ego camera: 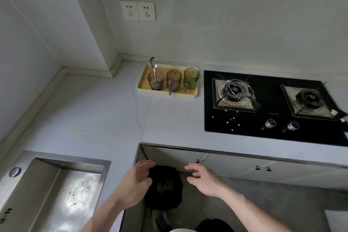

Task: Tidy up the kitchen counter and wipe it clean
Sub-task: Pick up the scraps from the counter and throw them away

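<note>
A: Where are the hands?
B: Left hand [136,181] and right hand [203,179] hover apart, fingers spread, empty, over something dark, perhaps a bin [165,186].
A: And the table [113,111]?
B: Crumbs [88,127] lie near the sink [56,190]; three cups [173,83] stand on the tray [188,95] beside the stove [263,124].

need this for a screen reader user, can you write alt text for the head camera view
Two empty, open hands, left hand and right hand, hover in front of a grey L-shaped kitchen counter scattered with crumbs. A yellow tray holds three cups, one with a spoon, between a steel sink and a black gas hob.
</note>
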A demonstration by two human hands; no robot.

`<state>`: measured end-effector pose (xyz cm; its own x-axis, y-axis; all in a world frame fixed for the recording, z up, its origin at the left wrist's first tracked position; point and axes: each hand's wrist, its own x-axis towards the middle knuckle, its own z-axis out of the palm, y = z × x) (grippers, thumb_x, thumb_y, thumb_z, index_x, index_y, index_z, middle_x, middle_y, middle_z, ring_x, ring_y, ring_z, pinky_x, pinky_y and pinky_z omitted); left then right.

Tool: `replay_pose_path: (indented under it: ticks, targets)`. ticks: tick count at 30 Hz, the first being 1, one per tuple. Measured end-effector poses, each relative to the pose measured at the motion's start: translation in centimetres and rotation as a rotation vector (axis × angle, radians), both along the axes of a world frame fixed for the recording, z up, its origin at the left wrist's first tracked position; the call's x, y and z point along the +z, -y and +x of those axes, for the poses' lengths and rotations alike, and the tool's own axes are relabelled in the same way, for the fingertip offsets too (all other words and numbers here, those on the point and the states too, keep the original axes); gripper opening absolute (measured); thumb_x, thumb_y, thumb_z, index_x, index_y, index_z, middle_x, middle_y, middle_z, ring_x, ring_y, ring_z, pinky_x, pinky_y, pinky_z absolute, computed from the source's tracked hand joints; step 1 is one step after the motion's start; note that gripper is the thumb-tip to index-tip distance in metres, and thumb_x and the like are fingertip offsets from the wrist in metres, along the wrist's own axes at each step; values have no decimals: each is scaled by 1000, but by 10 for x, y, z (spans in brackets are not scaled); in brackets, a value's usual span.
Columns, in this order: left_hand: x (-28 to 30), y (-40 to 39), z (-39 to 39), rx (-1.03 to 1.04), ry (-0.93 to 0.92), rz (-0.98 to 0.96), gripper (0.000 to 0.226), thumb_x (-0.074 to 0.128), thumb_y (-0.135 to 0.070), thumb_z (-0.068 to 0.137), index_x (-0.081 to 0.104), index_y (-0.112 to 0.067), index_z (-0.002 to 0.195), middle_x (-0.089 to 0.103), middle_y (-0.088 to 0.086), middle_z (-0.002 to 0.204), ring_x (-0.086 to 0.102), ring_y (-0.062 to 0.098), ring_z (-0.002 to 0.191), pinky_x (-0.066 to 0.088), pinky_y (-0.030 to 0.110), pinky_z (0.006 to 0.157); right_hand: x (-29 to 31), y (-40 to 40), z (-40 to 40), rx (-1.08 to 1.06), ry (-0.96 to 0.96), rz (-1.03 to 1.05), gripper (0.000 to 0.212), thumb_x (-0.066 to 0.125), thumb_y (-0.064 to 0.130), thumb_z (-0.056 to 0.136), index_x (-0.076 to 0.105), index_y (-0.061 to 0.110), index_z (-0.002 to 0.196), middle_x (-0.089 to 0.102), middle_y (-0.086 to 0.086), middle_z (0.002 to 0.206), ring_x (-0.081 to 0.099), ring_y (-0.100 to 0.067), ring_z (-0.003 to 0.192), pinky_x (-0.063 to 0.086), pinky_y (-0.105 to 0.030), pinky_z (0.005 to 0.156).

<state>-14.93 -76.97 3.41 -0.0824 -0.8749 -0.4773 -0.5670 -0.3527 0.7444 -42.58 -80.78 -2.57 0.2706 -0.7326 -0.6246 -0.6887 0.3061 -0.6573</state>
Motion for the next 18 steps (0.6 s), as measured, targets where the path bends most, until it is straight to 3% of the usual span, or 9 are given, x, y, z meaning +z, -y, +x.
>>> replay_pose_path:
  ticks: [4,9,13,15,18]
  targets:
    - [10,15,-39,-95,9,-67,54,54,-4,90,60,-33,136,52,-20,139,61,2,114,44,1,83,30,-7,-36,-91,62,-89,38,58,31,95,54,46,130,44,24,146,53,4,122,49,-21,99]
    - [21,26,-103,-180,-12,-92,55,57,-7,88,60,-39,134,55,-23,139,62,-6,112,50,20,97,57,-22,-92,-160,104,-186,42,59,37,93,55,43,135,44,28,144,51,8,125,44,-25,108]
    - [32,27,-175,-249,-11,-135,52,54,-6,91,54,-43,128,56,-22,133,61,-3,109,45,7,85,73,-37,-160,-213,105,-250,43,61,37,94,55,41,136,43,29,145,51,9,124,44,-16,102]
    - [36,24,-216,-286,-18,-156,54,55,-6,91,54,-42,131,50,-27,138,59,-3,114,46,11,89,80,-49,-203,-236,94,-266,43,61,35,94,55,41,137,43,30,143,51,9,121,47,-14,96]
    - [40,20,-259,-322,-32,-179,53,57,-8,92,57,-40,134,46,-30,141,58,-2,116,49,20,96,88,-61,-254,-267,83,-285,44,62,33,94,55,40,136,45,28,142,53,6,120,49,-23,100]
